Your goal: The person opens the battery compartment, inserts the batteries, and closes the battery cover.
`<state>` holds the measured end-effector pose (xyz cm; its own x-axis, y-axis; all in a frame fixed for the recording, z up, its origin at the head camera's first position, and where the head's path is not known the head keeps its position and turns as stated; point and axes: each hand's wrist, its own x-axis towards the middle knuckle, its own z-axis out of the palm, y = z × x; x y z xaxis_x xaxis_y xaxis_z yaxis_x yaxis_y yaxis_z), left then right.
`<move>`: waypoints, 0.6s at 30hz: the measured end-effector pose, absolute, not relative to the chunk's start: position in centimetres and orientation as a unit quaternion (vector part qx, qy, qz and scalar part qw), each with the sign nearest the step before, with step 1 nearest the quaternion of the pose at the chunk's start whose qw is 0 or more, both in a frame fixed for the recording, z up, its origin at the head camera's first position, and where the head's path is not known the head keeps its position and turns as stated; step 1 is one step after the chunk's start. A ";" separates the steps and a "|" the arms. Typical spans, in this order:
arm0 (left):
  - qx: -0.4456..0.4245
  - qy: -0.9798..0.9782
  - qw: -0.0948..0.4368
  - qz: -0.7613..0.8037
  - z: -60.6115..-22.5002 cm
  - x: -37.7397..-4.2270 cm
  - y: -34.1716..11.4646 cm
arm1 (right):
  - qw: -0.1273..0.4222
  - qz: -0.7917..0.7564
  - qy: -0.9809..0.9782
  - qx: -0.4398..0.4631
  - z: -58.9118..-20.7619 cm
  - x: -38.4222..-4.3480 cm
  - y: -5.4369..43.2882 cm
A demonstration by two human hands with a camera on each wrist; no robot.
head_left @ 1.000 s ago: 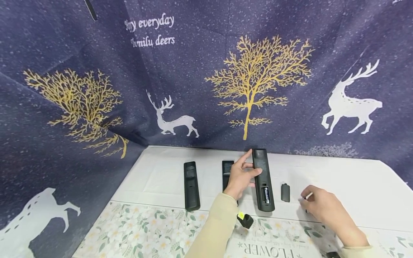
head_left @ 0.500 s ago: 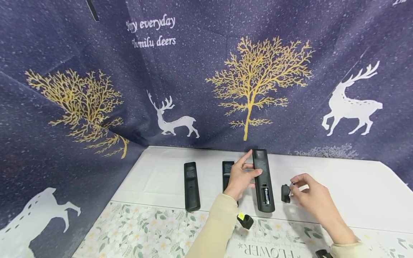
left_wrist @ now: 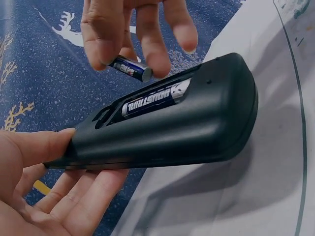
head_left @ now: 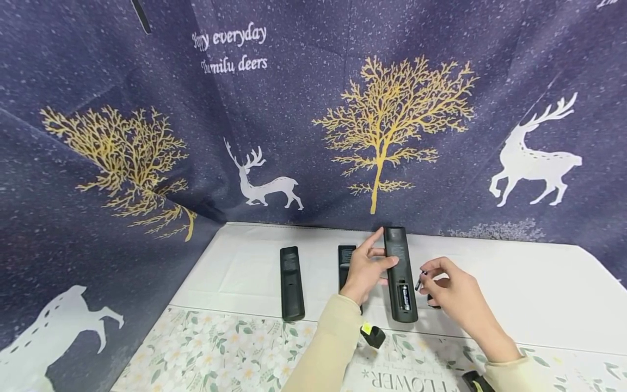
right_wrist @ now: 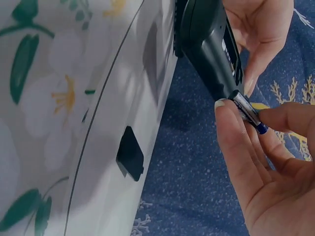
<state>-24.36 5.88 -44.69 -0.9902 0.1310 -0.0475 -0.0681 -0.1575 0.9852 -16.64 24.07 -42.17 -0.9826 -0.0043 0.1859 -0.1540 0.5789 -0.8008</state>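
My left hand (head_left: 364,269) grips a black remote control (head_left: 399,256) by its sides, back face up. Its battery compartment is uncovered, with one battery (left_wrist: 155,102) lying inside; beside that battery part of the bay shows no second one. Between thumb and fingertips my right hand (head_left: 453,291) pinches a second small battery (right_wrist: 248,112), just right of the remote in the head view and close over the compartment in the left wrist view. The battery cover (right_wrist: 130,155) lies on the table, mostly hidden by the right hand in the head view.
Another black remote (head_left: 292,283) lies at the left on the white table (head_left: 245,272). A third remote (head_left: 345,256) lies partly behind my left hand. A flowered cloth (head_left: 220,348) covers the front edge, and a dark printed curtain (head_left: 294,109) hangs behind.
My right hand has moved left with the battery, passing over the battery cover to the remote's side. My left hand and the remote have stayed in place.
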 end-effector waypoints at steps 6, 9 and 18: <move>0.031 0.649 0.064 0.757 -44.7 -24.3 5.9 | 0.091 0.446 -0.888 0.068 -42.4 -16.5 23.6; 0.029 0.650 0.067 0.757 -44.7 -24.3 5.8 | 0.092 0.438 -0.891 0.082 -42.5 -16.4 23.4; 0.028 0.653 0.067 0.754 -44.8 -24.4 5.9 | 0.100 0.416 -0.896 0.118 -42.8 -16.6 22.5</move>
